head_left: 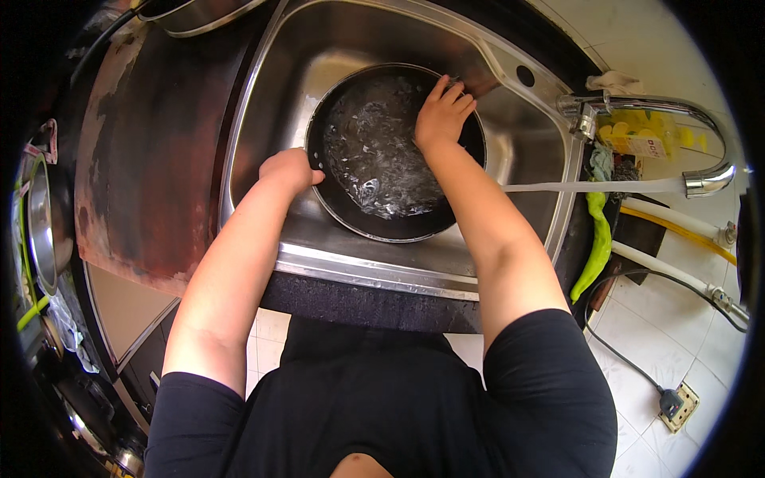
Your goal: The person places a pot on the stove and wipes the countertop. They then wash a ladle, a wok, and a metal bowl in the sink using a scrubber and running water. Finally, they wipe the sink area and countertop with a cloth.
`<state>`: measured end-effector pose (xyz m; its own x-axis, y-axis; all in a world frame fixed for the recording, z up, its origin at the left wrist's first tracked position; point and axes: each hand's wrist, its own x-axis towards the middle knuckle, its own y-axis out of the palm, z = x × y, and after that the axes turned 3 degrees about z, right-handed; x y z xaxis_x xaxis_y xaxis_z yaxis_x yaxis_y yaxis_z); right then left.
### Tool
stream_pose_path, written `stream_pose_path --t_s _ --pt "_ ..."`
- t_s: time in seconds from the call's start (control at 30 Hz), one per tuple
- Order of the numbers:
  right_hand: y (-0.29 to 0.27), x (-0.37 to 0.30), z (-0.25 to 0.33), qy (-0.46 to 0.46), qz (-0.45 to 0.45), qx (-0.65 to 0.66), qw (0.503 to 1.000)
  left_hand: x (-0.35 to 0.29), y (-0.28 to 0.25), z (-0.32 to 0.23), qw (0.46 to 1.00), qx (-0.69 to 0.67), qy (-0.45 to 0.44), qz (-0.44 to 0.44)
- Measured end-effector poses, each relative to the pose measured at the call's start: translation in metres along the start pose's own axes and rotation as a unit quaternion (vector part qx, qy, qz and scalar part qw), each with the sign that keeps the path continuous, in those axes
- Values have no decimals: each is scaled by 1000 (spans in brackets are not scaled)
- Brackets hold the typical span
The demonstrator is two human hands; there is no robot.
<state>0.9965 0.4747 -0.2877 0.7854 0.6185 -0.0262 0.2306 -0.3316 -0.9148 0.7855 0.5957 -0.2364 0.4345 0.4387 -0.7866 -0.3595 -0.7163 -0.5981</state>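
Note:
A round black frying pan [393, 238] with water swirling in it sits in the steel sink [343, 259]. My left hand [288, 170] is closed at the pan's left edge, where the handle joins; the handle itself is hidden in my fist. Across the pan, my right hand [445, 113] presses against the inner wall near the far right rim, fingers curled and slightly apart. A small greyish bit shows at those fingertips, too little to name. From the curved chrome faucet [705, 182] a stream of water [594, 186] runs leftward, passing behind my right forearm.
A worn dark reddish-brown counter [151, 159] lies left of the sink, with a metal pot [199, 17] at its far end. Along the right side are a long green pepper [595, 247], white pipes [665, 267] and a black plug [672, 405] in a wall socket.

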Motion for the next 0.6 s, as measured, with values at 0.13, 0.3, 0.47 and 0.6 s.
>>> stream_pose_path --t_s 0.13,0.3,0.47,0.6 --pt "6 -54 -6 -235 27 119 964 -2 -1 0 1000 -5 4 -17" --pt "10 -66 -9 -366 191 126 902 -4 -5 -5 1000 2 0 -12" --pt "28 -62 -44 -193 118 191 955 -2 -5 1 1000 -9 5 -2" --pt "11 -69 -11 -237 190 245 921 -3 -4 4 999 -14 29 -8"
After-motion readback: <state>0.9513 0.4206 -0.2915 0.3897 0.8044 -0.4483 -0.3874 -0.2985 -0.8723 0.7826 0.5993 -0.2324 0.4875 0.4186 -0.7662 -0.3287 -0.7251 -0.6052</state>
